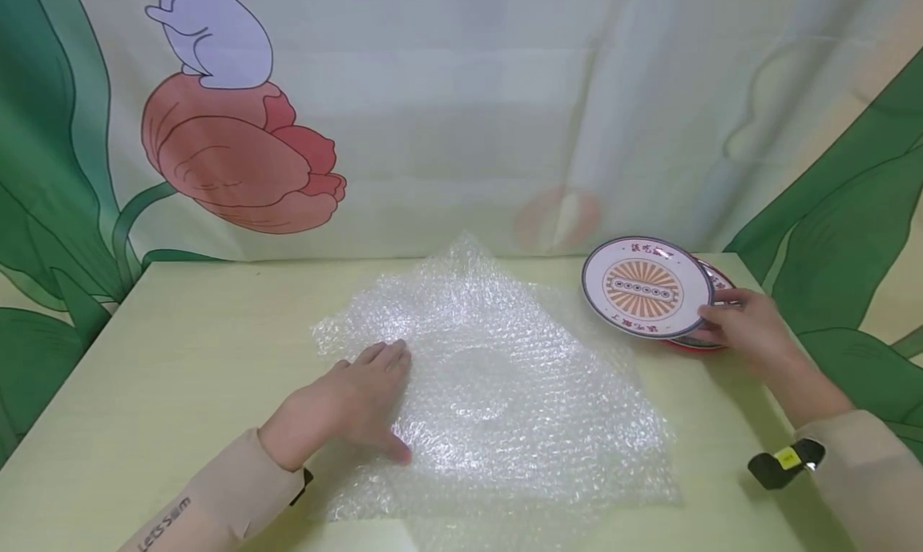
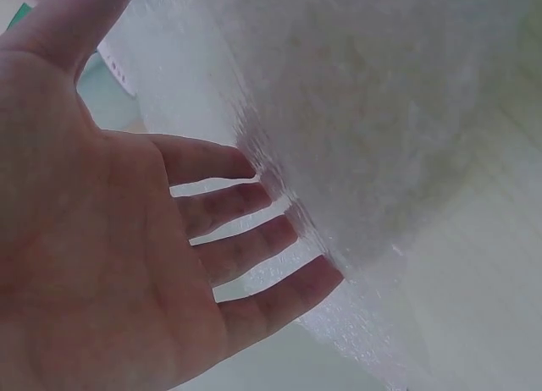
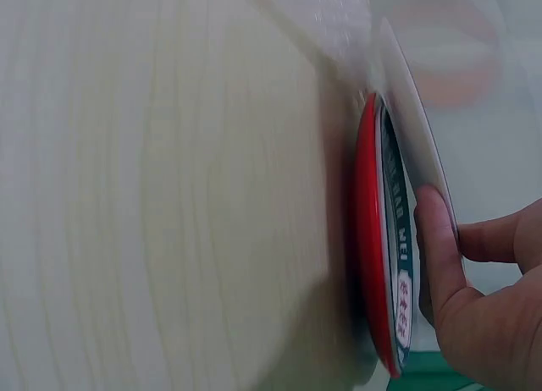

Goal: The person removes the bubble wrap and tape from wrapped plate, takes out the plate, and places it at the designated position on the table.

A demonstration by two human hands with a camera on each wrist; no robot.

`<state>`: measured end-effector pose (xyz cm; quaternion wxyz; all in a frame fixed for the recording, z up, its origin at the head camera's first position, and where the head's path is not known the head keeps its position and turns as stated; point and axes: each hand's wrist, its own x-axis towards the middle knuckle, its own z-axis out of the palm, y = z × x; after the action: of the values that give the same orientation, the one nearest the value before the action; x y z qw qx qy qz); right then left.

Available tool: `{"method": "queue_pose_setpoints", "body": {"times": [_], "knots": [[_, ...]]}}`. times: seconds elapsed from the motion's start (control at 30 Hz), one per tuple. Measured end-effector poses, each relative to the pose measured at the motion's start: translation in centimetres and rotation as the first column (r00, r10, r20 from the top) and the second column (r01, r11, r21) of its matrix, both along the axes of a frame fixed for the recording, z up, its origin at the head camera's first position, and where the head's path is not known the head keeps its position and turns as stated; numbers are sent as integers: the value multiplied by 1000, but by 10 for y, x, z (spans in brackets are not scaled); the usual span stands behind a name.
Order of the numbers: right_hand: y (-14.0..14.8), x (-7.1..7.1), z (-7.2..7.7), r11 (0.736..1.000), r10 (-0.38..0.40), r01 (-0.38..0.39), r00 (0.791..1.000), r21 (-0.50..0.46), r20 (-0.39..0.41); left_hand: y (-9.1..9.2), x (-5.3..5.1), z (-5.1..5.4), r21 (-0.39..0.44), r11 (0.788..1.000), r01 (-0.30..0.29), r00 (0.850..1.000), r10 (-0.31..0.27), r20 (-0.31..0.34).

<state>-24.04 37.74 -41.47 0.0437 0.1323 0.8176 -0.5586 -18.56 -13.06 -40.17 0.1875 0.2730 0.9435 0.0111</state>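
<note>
A wide sheet of clear bubble wrap [image 1: 497, 392] lies spread over the middle of the table, with a faint round shape showing near its centre. My left hand [image 1: 360, 396] rests on its left edge, fingers straight and spread; in the left wrist view the fingertips [image 2: 318, 281] touch the wrap. At the right, my right hand [image 1: 750, 324] pinches the rim of a white plate [image 1: 645, 288] with an orange ray pattern and dark rim. That plate is lifted at a tilt above a red-backed plate [image 3: 368, 239], which sits on the table partly hidden beneath it.
The pale wood-grain table [image 1: 180, 360] ends at a printed curtain [image 1: 447, 135] behind it. Another layer of wrap extends toward the table's front edge. Dark wrist cameras [image 1: 786, 464] are strapped at both sleeves.
</note>
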Motion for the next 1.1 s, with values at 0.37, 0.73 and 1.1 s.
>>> {"method": "queue_pose_setpoints", "body": {"times": [0.37, 0.73, 1.1], "knots": [[23, -1, -2, 994, -99, 101, 994, -39, 55, -2, 0, -3, -1, 1000, 5, 1000, -5, -1], [38, 7, 3, 991, -127, 128, 991, -32, 50, -3, 2, -2, 9, 1000, 8, 1000, -8, 4], [47, 12, 2, 986, -161, 160, 987, 37, 20, -4, 2, -3, 11, 1000, 11, 1000, -11, -5]]}}
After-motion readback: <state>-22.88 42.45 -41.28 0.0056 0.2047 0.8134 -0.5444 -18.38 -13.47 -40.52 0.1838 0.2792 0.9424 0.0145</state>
